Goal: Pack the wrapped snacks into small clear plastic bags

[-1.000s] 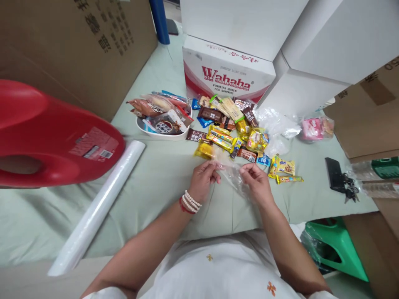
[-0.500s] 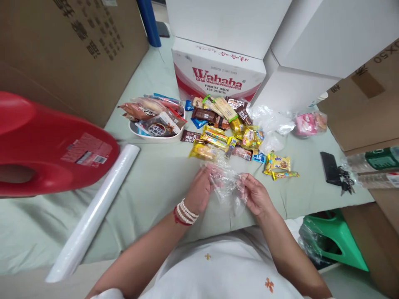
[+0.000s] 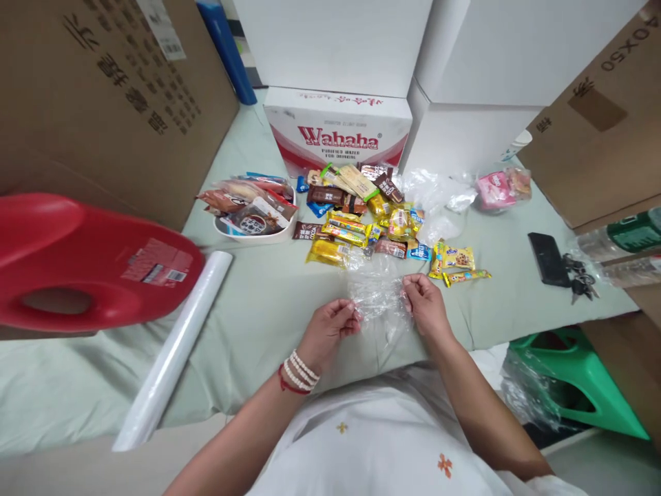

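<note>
A crinkled clear plastic bag (image 3: 379, 293) is stretched between my hands, above the near part of the table. My left hand (image 3: 330, 329), with white bead bracelets at the wrist, pinches its left side. On the other side my right hand (image 3: 424, 302) grips the bag's edge between thumb and fingers. Just beyond the bag lies a heap of wrapped snacks (image 3: 345, 231), in yellow, brown, green and blue wrappers. A few yellow packets (image 3: 458, 258) lie to the right of the heap. Left of it, a white tray (image 3: 258, 239) holds more packaged snacks.
A Wahaha carton (image 3: 341, 134) stands behind the snacks. On the left are a red plastic jug (image 3: 118, 275) and a roll of plastic film (image 3: 175, 344). Crumpled clear bags (image 3: 438, 200), a pink packet (image 3: 496, 189), a black phone-like object (image 3: 548, 258) and keys (image 3: 581, 279) lie right.
My left hand has moved nearer to me and left, spreading the plastic bag wider between both hands. The camera view has shifted slightly.
</note>
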A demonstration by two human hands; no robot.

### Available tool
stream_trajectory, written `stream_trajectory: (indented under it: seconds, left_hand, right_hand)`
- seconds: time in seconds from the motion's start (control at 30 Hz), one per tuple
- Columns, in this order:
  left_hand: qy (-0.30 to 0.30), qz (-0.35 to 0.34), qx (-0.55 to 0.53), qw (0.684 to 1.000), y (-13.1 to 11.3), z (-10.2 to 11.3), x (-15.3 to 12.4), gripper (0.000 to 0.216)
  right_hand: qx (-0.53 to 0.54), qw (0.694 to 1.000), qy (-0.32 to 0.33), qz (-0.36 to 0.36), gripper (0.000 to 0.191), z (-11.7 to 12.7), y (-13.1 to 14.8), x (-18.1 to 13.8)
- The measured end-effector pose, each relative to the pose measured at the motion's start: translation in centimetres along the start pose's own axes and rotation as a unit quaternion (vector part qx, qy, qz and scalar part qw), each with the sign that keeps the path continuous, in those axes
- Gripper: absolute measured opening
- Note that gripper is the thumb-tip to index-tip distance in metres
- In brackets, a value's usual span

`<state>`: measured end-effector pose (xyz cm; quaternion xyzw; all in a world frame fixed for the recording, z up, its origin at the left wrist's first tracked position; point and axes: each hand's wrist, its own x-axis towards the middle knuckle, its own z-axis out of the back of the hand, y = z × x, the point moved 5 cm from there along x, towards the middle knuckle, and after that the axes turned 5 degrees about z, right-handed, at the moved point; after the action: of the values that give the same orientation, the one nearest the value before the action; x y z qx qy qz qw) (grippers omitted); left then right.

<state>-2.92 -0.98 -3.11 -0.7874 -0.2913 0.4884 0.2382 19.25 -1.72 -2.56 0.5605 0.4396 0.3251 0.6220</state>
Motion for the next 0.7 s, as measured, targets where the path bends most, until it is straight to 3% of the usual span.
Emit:
stream_trajectory:
  seconds: [0.27,0.47,0.7]
  left_hand:
    - [-0.107,-0.038,0.02,0.993,-2.0,0.9,1.3,0.053]
    - [-0.102,-0.049,0.029,0.993,-3.4,0.1,3.3,0.044]
    - [-0.107,-0.102,0.021,0.989,-3.3,-0.5,2.6,0.049]
  right_hand:
    - [-0.006,1.0,0.001,-0.001,0.037,1.2,0.0,-0.3]
    - [-0.001,1.0,0.003,0.01,0.037,1.5,0.3,-0.4]
    - [-0.065,0.993,-0.013,0.093,0.03,3.1,1.2,-0.8]
